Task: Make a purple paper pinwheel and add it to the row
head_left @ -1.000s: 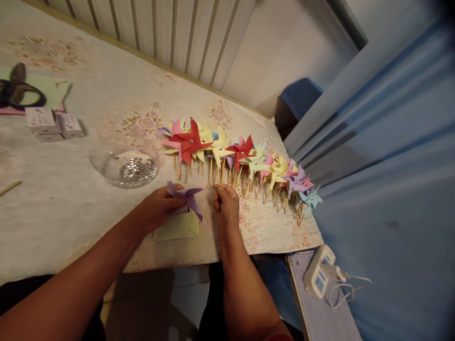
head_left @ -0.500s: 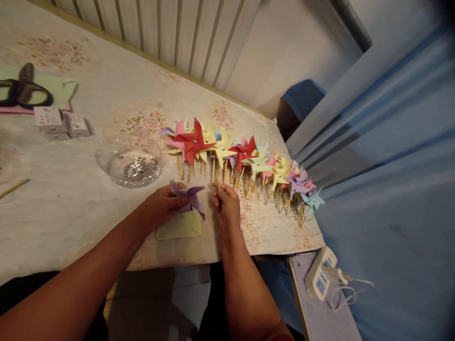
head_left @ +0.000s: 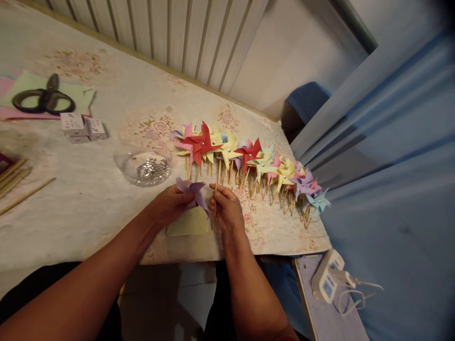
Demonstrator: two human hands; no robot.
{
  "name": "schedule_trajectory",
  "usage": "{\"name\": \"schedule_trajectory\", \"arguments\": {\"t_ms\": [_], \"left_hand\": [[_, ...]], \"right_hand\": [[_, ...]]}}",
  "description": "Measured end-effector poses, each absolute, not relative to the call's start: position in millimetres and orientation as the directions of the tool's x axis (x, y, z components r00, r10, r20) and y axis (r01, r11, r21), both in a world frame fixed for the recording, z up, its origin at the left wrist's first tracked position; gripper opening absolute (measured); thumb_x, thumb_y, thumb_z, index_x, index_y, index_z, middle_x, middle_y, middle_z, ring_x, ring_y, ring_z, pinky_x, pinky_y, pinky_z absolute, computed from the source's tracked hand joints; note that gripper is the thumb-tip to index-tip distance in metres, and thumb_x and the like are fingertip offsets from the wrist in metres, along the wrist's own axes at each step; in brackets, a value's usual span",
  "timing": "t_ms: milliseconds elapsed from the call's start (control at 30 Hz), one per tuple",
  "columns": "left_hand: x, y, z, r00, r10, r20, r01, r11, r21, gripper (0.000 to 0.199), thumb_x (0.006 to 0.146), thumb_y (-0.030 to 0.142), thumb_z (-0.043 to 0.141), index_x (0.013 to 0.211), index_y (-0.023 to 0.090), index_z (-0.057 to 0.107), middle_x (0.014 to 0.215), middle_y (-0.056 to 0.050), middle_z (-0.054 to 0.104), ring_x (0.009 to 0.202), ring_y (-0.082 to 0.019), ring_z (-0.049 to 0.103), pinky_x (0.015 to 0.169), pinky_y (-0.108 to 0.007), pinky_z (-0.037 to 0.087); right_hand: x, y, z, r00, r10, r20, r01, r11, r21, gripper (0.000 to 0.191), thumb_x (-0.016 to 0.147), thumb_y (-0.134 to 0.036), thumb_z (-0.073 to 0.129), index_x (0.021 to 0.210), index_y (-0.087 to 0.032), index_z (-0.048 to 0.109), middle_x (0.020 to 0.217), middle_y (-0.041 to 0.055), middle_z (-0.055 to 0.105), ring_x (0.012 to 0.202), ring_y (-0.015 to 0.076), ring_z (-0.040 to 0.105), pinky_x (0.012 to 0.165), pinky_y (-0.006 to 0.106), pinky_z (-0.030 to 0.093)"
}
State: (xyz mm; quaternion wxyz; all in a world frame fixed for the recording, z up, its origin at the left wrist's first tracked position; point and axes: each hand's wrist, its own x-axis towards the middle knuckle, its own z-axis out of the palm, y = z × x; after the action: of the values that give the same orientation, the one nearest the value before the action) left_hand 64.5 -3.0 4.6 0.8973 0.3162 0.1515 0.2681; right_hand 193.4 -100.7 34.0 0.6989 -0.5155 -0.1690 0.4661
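A: What do the hands hold?

B: The left hand has its grip closed on a purple folded-paper pinwheel above the flower-patterned, cloth-covered surface, likely to stop the blades unfolding. The right hand pinches a thin tan wooden stick, upright just beside it, probably to keep its top end free.

A: And the clear round bowl of small silver pieces?

B: Near the left hand, perhaps for easy reach.

A: What's unclear?

B: The left fingertips hide behind paper; the silver pieces are too small to identify; a bundle of wooden sticks is cut off at left.
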Motion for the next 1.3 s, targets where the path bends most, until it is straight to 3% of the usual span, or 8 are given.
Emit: {"name": "schedule_trajectory", "arguments": {"t_ms": [200,400,833,1300], "left_hand": [[62,-2,6,0.817,0.571,-0.084,-0.372,0.632,0.680,0.025,0.059,0.023,0.087,0.074,0.013,0.070,0.070,-0.001,0.067,0.065,-0.011,0.060,0.063,-0.021,0.046],[59,-1,12,0.816,0.577,-0.038,-0.411,0.625,0.664,0.024,0.061,0.023,0.087,0.072,0.013,0.068,0.071,-0.002,0.067,0.066,-0.012,0.061,0.064,-0.022,0.047],[56,2,10,0.824,0.555,0.113,-0.485,0.589,0.647,0.024,0.064,0.019,0.084,0.069,0.017,0.061,0.069,0.001,0.060,0.064,-0.013,0.058,0.058,-0.023,0.043],[51,2,24,0.828,0.560,0.033,-0.443,0.617,0.650,0.027,0.063,0.022,0.086,0.063,0.016,0.059,0.070,-0.002,0.059,0.063,-0.013,0.058,0.052,-0.023,0.050]], "right_hand": [[185,-99,35,0.511,0.823,-0.250,-0.479,0.030,-0.877,0.025,0.063,-0.024,0.072,0.086,-0.017,0.072,0.050,-0.0053,0.054,0.046,0.0082,0.046,0.046,0.021,0.037],[173,-98,46,0.512,0.815,-0.271,-0.503,0.028,-0.864,0.025,0.059,-0.023,0.076,0.082,-0.017,0.071,0.065,-0.0018,0.062,0.052,0.0085,0.048,0.044,0.021,0.039],[150,-100,62,0.510,0.804,-0.306,-0.586,0.065,-0.808,0.023,0.056,-0.023,0.078,0.071,-0.019,0.061,0.056,-0.0064,0.055,0.047,0.0072,0.047,0.041,0.019,0.035],[138,-100,62,0.449,0.836,-0.316,-0.603,0.023,-0.797,0.018,0.061,-0.027,0.077,0.069,-0.019,0.063,0.063,-0.0041,0.059,0.048,0.0069,0.047,0.042,0.021,0.037]]}}
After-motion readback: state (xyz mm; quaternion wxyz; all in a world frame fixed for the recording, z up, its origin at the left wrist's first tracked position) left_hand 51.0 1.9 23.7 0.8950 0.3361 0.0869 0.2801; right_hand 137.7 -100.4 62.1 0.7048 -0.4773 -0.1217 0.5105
